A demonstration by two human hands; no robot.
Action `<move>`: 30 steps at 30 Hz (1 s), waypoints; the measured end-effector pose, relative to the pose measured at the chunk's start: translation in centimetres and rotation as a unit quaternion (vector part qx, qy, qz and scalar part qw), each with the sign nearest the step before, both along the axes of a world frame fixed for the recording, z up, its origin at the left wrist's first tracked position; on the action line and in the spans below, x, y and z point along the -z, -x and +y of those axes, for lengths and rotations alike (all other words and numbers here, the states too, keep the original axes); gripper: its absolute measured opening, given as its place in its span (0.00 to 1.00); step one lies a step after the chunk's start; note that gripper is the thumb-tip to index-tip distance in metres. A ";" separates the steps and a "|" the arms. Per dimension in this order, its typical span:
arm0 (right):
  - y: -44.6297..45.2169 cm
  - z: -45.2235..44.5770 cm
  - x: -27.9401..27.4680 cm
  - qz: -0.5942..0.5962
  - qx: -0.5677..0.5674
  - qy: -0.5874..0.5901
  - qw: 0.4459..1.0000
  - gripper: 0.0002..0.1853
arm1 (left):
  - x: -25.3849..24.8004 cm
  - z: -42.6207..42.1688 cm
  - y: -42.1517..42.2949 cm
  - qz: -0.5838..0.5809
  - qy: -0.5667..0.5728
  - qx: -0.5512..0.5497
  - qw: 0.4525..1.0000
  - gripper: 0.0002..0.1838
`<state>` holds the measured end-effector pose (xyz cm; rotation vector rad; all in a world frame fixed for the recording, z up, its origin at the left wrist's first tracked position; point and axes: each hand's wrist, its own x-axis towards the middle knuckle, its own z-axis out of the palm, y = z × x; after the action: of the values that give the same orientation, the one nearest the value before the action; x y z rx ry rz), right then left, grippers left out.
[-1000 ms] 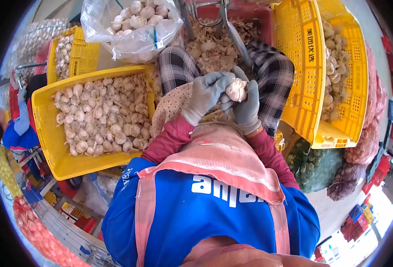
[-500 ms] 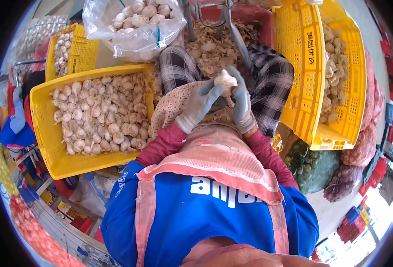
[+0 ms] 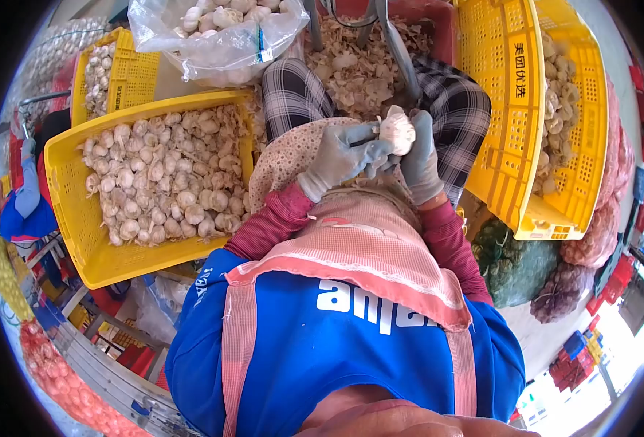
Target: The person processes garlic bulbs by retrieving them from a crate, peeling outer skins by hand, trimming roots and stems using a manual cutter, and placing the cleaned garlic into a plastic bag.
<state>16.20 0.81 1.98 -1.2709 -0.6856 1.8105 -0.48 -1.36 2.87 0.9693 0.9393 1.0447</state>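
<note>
Both hands wear grey-coated work gloves and meet over my lap. A white garlic bulb is between them. My right hand is closed round the bulb's right and lower side. My left hand has its bent fingers and thumb against the bulb's left side, pinching at its edge. Any loose skin between those fingertips is too small to make out. Beyond the hands, a red tub holds papery garlic skins. Left of me, a yellow crate holds many garlic bulbs.
A clear plastic bag of garlic bulbs stands at upper left, by a smaller yellow crate. Metal bars cross the tub. Stacked yellow crates with garlic stand at right, beside mesh sacks. Another person's blue sleeve shows far left.
Both hands have shifted right with the garlic bulb and turned it. The left fingers now come at it from the side. The view has also moved slightly.
</note>
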 end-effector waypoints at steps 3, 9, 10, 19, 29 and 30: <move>-2.2 -0.3 -0.4 0.168 -0.080 0.044 0.982 0.34 | 0.8 0.3 1.3 -0.030 -0.049 0.020 0.998 0.11; -1.3 0.2 2.7 -0.078 -0.132 -0.144 0.978 0.30 | -1.6 1.9 1.6 -0.064 0.137 0.116 0.982 0.21; -1.9 0.3 0.3 0.031 -0.165 -0.064 0.984 0.26 | -1.1 1.9 1.2 -0.064 0.136 0.115 0.982 0.21; -1.9 -0.1 -2.5 -0.177 -0.158 -0.211 0.948 0.28 | 5.8 0.9 0.7 0.064 0.178 -0.008 0.982 0.12; 2.3 3.3 -6.4 -0.077 -0.054 -0.307 0.947 0.19 | 3.2 1.0 1.3 0.182 -0.037 -0.077 0.979 0.15; 3.8 4.9 -7.4 -0.090 -0.056 -0.316 0.943 0.17 | 2.9 0.7 1.4 0.172 -0.050 -0.097 0.979 0.14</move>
<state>12.35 5.76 9.38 -0.9700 -1.3372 1.3856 -1.92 -0.68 0.00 1.1845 1.2956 1.1157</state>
